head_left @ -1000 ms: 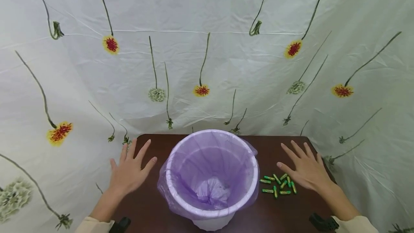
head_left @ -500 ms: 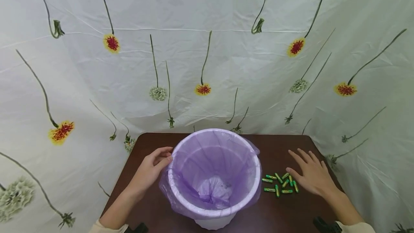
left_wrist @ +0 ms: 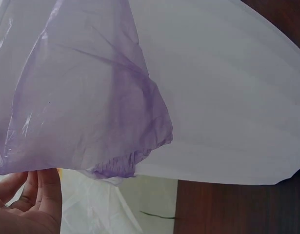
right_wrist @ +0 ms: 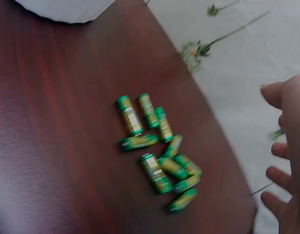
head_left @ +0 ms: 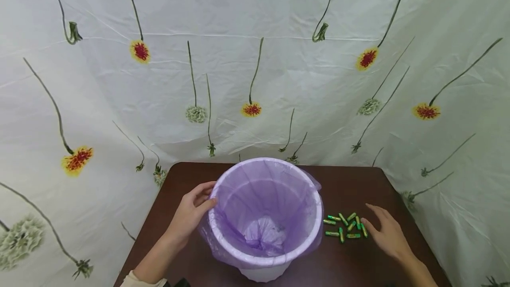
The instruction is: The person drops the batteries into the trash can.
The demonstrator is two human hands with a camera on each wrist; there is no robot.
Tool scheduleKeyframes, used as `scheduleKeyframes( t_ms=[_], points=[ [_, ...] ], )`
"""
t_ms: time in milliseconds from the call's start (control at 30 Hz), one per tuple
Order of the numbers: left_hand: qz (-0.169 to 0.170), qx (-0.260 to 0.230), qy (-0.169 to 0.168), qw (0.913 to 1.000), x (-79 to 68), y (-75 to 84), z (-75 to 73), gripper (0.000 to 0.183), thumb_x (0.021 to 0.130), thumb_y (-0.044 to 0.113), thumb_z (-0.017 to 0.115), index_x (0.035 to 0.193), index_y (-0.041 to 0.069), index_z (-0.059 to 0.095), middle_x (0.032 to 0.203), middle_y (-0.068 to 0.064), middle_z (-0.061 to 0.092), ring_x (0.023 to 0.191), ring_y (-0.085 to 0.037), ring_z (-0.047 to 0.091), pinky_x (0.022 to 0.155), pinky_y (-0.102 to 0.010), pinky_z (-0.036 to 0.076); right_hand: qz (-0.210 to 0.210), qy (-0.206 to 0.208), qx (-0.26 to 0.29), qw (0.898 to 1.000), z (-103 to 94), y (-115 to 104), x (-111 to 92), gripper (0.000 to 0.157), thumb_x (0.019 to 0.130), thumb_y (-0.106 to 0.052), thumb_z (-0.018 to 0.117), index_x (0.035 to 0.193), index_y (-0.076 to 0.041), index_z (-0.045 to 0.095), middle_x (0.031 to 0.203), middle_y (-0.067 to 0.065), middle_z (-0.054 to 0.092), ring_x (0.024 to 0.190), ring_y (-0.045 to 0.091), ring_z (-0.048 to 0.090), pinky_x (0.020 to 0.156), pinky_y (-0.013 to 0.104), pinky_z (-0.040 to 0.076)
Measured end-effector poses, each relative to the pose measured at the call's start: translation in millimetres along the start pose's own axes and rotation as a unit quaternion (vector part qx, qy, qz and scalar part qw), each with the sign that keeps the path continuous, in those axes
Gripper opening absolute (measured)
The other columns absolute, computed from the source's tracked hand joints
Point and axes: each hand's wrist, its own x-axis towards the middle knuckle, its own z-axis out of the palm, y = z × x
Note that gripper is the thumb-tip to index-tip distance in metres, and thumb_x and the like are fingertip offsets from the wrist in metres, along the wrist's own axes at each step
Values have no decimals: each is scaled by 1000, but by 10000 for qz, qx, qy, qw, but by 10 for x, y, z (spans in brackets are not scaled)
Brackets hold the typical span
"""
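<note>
A white trash bin [head_left: 264,274] stands on the table, lined with a translucent purple garbage bag [head_left: 264,198] folded over its rim. My left hand [head_left: 185,216] holds the bin's left rim, thumb on top and fingers outside. In the left wrist view, fingers [left_wrist: 48,197] show beside the hanging bag edge [left_wrist: 101,112]. To the right of the bin lie several green-and-gold batteries [head_left: 353,235] in a loose cluster. My right hand [head_left: 388,234] hovers just right of them, holding nothing, its fingers slightly bent. The right wrist view shows the batteries [right_wrist: 156,173] apart from that hand [right_wrist: 291,156].
The dark brown table [head_left: 342,265] has rounded far corners. White cloth [head_left: 255,74] printed with flowers hangs behind and at both sides. In the right wrist view, the bin's base [right_wrist: 71,10] is at the upper left.
My left hand has moved right from beside the bin and taken hold of its rim. The right hand has shifted slightly right and down, fingers closer together. Batteries and bin look unmoved.
</note>
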Motion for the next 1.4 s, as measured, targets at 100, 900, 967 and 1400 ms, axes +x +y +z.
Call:
scheduleKeyframes(
  t_ms=[100, 900, 967, 1400],
  points=[
    [-14, -25, 44, 10000, 5, -1, 16, 43, 94, -1, 67, 137, -2, 60, 121, -20, 62, 104, -21, 64, 85, -25, 52, 161, 159, 255, 9994, 134, 82, -70, 61, 106, -41, 58, 148, 2, 48, 144, 32, 47, 129, 57, 42, 96, 72, 37],
    [-347, -223, 157, 9990, 9, -15, 61, 40, 96, 3, 64, 135, -2, 60, 118, -18, 61, 99, -19, 63, 84, -26, 51, 39, 1094, -275, 9936, 1067, 582, -356, 36, 88, -2, 77, 123, 2, 68, 123, 27, 59, 104, 47, 54, 78, 62, 47],
    [-424, -266, 183, 9986, 8, -17, 66, 39, 96, 5, 64, 134, -2, 62, 115, -18, 62, 95, -19, 64, 82, -28, 53, 63, 1112, -315, 9933, 1097, 575, -348, 36, 88, -2, 77, 122, 2, 69, 123, 27, 59, 105, 46, 54, 79, 62, 47],
    [-552, -392, 157, 9976, -3, -66, 55, 33, 97, 9, 63, 129, 0, 64, 109, -20, 65, 83, -22, 68, 75, -33, 57, 66, 1277, -358, 9911, 1167, 576, -365, 25, 88, 2, 77, 112, 3, 71, 116, 24, 59, 99, 43, 55, 77, 58, 48]
  ],
)
